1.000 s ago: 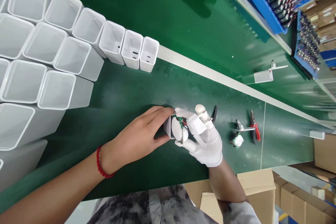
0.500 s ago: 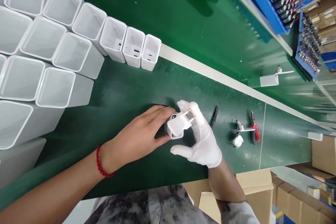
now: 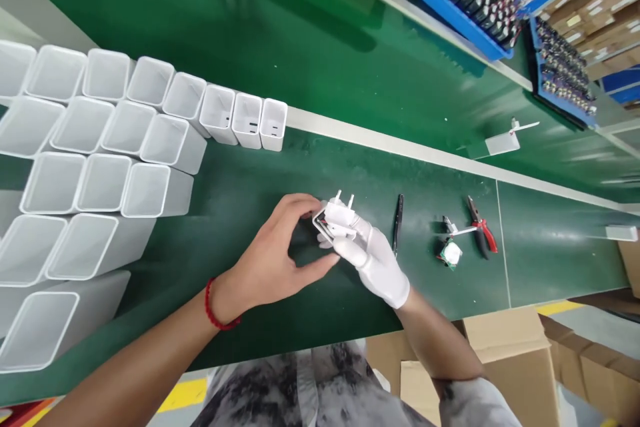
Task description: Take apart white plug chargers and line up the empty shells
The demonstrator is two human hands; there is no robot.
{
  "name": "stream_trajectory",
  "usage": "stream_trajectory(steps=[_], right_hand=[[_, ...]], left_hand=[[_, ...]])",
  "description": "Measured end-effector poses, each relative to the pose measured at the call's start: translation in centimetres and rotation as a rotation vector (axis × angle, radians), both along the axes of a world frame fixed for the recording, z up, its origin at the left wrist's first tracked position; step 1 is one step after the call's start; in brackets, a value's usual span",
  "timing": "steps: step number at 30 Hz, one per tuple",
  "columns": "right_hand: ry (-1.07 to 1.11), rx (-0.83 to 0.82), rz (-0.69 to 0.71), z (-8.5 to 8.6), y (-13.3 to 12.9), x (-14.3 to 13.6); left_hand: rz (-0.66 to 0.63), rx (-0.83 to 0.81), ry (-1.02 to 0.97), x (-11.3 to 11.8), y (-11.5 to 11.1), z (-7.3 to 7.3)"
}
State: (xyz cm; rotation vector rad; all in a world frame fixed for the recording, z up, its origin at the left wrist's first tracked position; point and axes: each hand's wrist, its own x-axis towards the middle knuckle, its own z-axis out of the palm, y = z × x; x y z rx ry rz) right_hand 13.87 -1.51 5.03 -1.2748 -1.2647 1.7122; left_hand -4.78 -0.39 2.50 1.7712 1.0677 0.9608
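Note:
A small white charger casing with an open end is between my two hands. The white two-pin plug cap sits tilted at its mouth, pins pointing away from me; some inner parts show in the gap. My bare left hand spans the casing's left side, fingertips at its far corner and thumb at the near side. My right hand, in a white glove, grips the casing from the right with its thumb pressed near the cap. Its other fingers are partly hidden behind the casing.
Rows of open white casings stand at left. To the right lie black tweezers, a small circuit board with a white part and red-handled pliers. Beyond the ledge are a blue bin and a blue tray. Cardboard boxes stand near right.
My gloved right hand has closed on the casing, its thumb now against it. The casing and plug cap have turned so the pins point away. My left grip has loosened a little.

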Motion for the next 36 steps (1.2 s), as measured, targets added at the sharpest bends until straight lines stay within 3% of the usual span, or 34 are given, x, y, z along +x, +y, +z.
stream_trajectory(steps=[5,8,14,22,29,36], right_hand=[[0.001,0.017,-0.067,-1.4,-0.5,0.7],[-0.011,0.033,-0.038,-2.0,-0.5,0.9],[0.074,0.056,0.107,-1.7,0.2,0.7],[0.244,-0.118,-0.138,-1.6,0.0,0.2],[0.314,-0.204,-0.052,-1.9,0.5,0.0],[0.289,-0.133,-0.115,-1.8,0.1,-0.4]], left_hand=[[-0.178,-0.398,-0.175,-0.8,0.7,-0.1],[-0.173,-0.471,-0.274,-0.7,0.8,-0.3],[-0.162,-0.356,-0.223,-0.2,0.4,-0.4],[-0.166,-0.164,-0.167,-0.7,-0.1,-1.0],[-0.133,-0.141,-0.011,-0.3,0.5,-0.3],[-0.156,0.012,0.026,-0.5,0.0,0.7]])
